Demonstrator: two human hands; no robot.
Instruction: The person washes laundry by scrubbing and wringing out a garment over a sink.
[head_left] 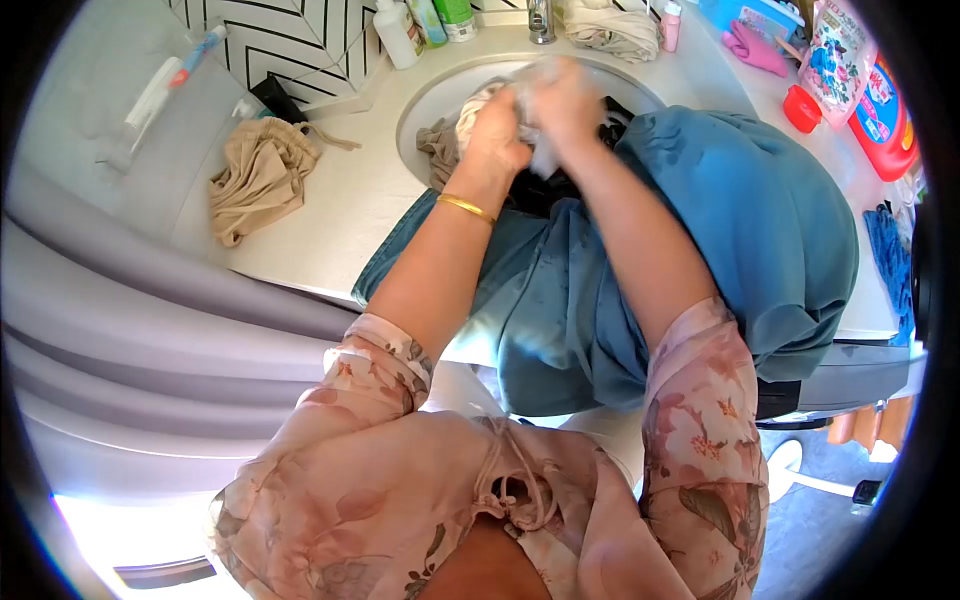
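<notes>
Over the round sink [408, 120], my left hand [496, 135] is closed on a pale, wet-looking cloth [544, 158]. My right hand [566, 105] is smeared by motion but wraps around the same cloth, close beside the left. A beige part of the bunched fabric shows left of my left hand. Brown cloth [437, 150] lies against the basin's left wall, and dark cloth [545, 192] sits below my hands. A large teal garment [740, 200] drapes over the sink's front and right rim and hangs off the counter beneath my forearms.
Beige drawstring trousers [262, 175] lie on the left counter. Behind the sink stand a faucet [541, 22], a white bottle [399, 35] and folded beige cloth [610, 28]. On the right are a red detergent bottle [884, 120], a red cap [801, 108] and a pink cloth [755, 48].
</notes>
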